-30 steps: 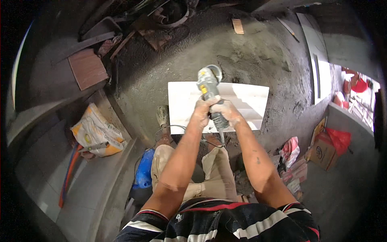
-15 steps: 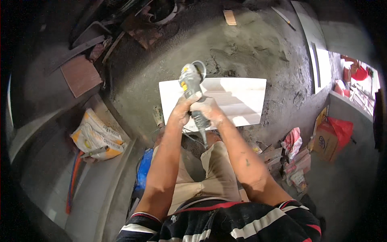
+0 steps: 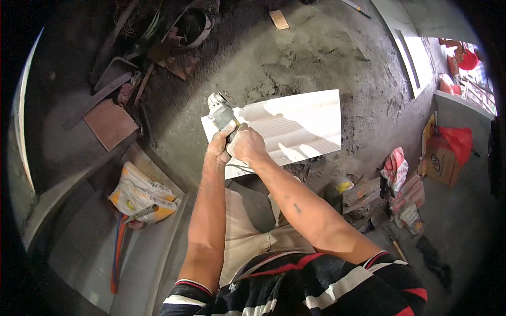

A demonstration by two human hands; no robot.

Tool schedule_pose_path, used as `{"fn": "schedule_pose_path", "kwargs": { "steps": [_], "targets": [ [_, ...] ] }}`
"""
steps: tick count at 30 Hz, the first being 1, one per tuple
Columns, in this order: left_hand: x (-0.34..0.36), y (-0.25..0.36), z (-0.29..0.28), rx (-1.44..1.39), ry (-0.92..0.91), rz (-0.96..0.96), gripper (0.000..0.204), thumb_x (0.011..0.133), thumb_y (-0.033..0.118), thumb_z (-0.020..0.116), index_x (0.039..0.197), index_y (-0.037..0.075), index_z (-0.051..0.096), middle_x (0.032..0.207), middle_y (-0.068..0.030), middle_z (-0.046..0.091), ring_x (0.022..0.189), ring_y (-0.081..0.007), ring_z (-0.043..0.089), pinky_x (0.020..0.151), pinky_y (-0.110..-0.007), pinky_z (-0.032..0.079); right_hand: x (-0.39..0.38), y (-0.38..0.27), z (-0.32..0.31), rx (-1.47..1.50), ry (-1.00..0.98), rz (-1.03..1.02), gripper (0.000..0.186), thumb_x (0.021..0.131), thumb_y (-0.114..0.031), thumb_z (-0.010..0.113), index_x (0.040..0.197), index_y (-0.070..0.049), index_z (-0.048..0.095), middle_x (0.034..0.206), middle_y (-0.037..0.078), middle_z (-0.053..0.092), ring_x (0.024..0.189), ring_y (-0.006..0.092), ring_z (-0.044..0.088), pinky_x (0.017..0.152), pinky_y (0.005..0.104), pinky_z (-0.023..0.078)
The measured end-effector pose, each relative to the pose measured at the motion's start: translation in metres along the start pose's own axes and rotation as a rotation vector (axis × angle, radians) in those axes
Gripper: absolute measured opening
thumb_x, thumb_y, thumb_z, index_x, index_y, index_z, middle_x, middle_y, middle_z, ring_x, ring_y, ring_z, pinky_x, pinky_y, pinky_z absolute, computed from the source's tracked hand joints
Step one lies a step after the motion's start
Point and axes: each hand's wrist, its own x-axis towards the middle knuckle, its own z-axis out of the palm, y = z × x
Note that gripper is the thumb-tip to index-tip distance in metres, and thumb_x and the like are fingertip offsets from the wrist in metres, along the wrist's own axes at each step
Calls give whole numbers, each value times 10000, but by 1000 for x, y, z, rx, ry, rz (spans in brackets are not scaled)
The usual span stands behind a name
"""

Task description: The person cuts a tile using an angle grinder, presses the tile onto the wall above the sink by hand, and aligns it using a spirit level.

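From the striped shirt (image 3: 295, 287) both forearms (image 3: 206, 221) reach forward, the left almost straight, the right slanting to the left. The left hand (image 3: 217, 144) and the right hand (image 3: 247, 144) are close together, their grip closed around a grey angle grinder (image 3: 223, 116), at the left end of a white panel (image 3: 311, 113). Farther, a wooden piece (image 3: 279, 20) lies on the grey floor (image 3: 327, 47).

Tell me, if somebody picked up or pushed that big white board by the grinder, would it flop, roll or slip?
The white board would probably stay stiff, since its edges look straight. It's unlikely to roll, being flat with corners. Its smooth-looking, bright face might be a bit slippery, though I can't tell how heavy it is.
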Motion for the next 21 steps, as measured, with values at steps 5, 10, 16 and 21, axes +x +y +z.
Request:
{"fn": "schedule_pose_path", "kwargs": {
  "steps": [5,10,16,21],
  "targets": [
    [23,14,-9,76,-66,33,366,915,189,759,1217,19,641,1109,-119,713,993,-242,693,930,-401,575,25,-6,3,21,15,-5,451,792,-227,681,1137,60,637,1110,281,709,1071,384,701,933,441,556],
    [29,13,-25,151,-51,20,393,903,237,774,1222,40,658,1124,-72,709,1014,-202,677,930,-357,538,38,-5,15,-31,-85,99,555,732,-282,722,1167,55,656,1131,267,714,1094,378,695,959,424,549],
    [48,7,-38,256,-10,-59,532,856,337,819,1269,65,622,1126,-48,695,1010,-177,672,879,-342,553,53,7,30,-31,-36,93,518,681,-302,715,1046,65,712,1045,299,718,1026,405,707,907,450,563],
    [54,6,-45,289,-30,-35,538,886,428,770,1280,94,617,1117,-35,697,1011,-161,671,809,-306,545,62,8,27,-74,-115,80,443,661,-316,713,955,13,758,1015,275,729,1008,384,714,902,443,564]
  ]
}}
